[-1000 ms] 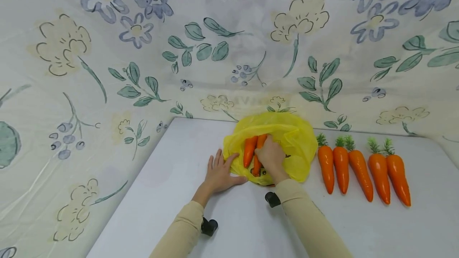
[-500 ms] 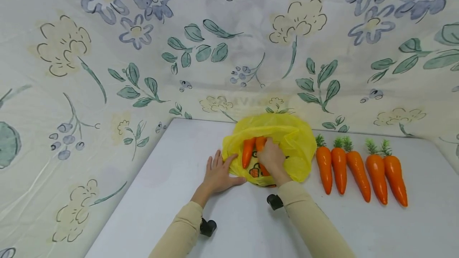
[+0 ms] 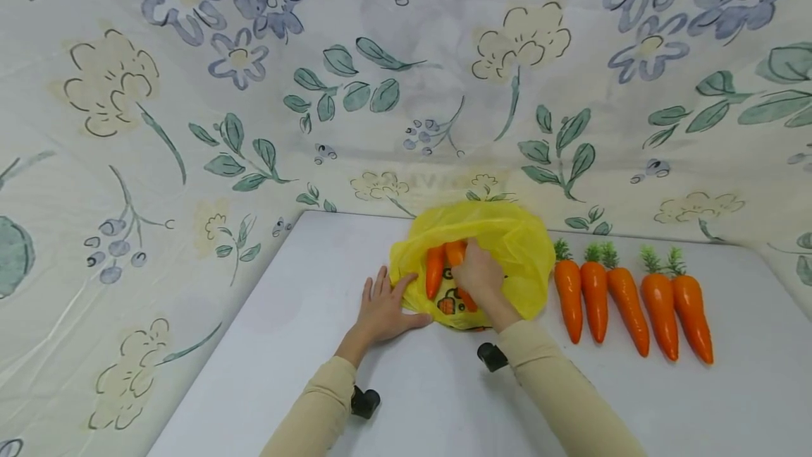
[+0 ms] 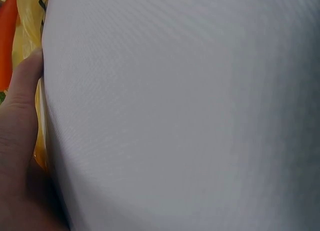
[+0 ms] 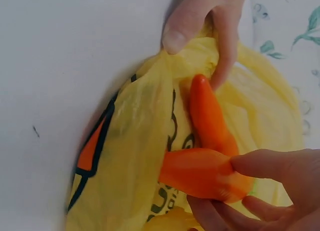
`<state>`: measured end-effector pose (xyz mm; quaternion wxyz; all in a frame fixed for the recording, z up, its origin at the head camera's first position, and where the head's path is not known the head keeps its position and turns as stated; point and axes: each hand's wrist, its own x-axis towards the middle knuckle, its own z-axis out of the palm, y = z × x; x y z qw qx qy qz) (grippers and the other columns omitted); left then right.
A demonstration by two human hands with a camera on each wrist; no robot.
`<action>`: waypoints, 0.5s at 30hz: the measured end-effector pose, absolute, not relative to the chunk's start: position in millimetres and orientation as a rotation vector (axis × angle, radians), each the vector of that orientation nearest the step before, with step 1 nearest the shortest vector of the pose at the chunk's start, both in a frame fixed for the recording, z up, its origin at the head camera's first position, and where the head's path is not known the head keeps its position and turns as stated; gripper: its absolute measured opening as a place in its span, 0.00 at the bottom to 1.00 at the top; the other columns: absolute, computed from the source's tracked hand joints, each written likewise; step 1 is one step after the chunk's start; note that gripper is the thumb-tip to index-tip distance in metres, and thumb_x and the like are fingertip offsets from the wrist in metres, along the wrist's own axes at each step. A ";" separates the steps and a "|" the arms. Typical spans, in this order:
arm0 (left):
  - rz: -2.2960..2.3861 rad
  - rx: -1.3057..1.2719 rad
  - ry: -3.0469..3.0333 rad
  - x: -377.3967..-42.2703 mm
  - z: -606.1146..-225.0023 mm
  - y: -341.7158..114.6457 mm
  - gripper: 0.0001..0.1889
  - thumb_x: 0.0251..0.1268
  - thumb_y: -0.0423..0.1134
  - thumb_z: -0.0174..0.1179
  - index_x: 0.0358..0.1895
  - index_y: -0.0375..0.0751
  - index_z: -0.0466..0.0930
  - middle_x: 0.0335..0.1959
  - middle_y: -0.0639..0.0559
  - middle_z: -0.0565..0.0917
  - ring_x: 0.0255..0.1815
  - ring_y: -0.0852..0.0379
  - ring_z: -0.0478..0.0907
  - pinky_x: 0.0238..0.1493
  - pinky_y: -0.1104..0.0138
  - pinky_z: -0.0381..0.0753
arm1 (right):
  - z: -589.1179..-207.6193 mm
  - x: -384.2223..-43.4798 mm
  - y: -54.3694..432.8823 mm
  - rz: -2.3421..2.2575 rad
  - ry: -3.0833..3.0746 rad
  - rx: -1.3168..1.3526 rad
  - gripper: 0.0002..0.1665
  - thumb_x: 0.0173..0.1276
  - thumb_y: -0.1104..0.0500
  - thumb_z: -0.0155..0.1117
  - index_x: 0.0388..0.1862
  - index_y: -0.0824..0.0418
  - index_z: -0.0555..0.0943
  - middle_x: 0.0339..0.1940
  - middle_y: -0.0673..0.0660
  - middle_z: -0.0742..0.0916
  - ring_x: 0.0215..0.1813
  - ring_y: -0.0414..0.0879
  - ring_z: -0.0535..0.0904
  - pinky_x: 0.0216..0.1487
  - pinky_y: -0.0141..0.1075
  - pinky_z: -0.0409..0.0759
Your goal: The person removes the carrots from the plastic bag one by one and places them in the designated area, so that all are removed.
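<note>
A yellow plastic bag (image 3: 501, 221) lies on the table with its mouth toward me. My right hand (image 3: 478, 273) reaches into it and grips an orange carrot (image 5: 195, 173), thumb on one side and fingers on the other. A second carrot (image 3: 434, 273) lies to its left inside the bag; the two overlap in the right wrist view. My left hand (image 3: 383, 309) rests at the bag's left edge with fingers spread, its thumb and index finger touching the rim. Its thumb (image 4: 30, 73) shows against the yellow plastic in the left wrist view.
Several carrots with green tops, among them an outer carrot (image 3: 693, 319), lie in a row right of the bag on the white table (image 3: 419, 400). Behind stands a flower-patterned sheet (image 3: 438, 90). A small black device (image 3: 366, 402) sits at my left wrist.
The lower end of the gripped carrot has shifted right, uncovering the print on the bag. My left hand holds its place; the whole head view has drifted slightly.
</note>
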<state>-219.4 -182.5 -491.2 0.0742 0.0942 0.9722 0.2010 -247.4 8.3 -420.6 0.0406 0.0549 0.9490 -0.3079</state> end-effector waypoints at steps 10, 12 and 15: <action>0.636 0.296 2.911 -219.6 -491.3 -181.7 0.46 0.56 0.67 0.62 0.76 0.51 0.59 0.78 0.29 0.48 0.81 0.36 0.35 0.76 0.42 0.32 | -410.0 -239.4 19.6 -0.924 2.900 0.109 0.37 0.63 0.60 0.63 0.72 0.61 0.67 0.47 0.64 0.84 0.39 0.55 0.78 0.40 0.44 0.78; 0.636 0.296 2.910 -220.3 -492.9 -182.2 0.47 0.56 0.67 0.62 0.76 0.52 0.58 0.78 0.28 0.48 0.81 0.36 0.34 0.77 0.42 0.31 | -409.1 -238.1 21.6 -0.929 2.896 0.107 0.36 0.63 0.60 0.64 0.71 0.60 0.68 0.47 0.64 0.84 0.39 0.55 0.78 0.39 0.44 0.77; 0.620 0.285 2.897 -221.1 -494.4 -182.5 0.47 0.57 0.68 0.61 0.77 0.54 0.56 0.79 0.30 0.46 0.81 0.38 0.32 0.77 0.44 0.28 | -408.0 -235.8 24.2 -0.930 2.887 0.104 0.35 0.65 0.59 0.64 0.71 0.60 0.68 0.48 0.63 0.84 0.40 0.55 0.78 0.41 0.44 0.77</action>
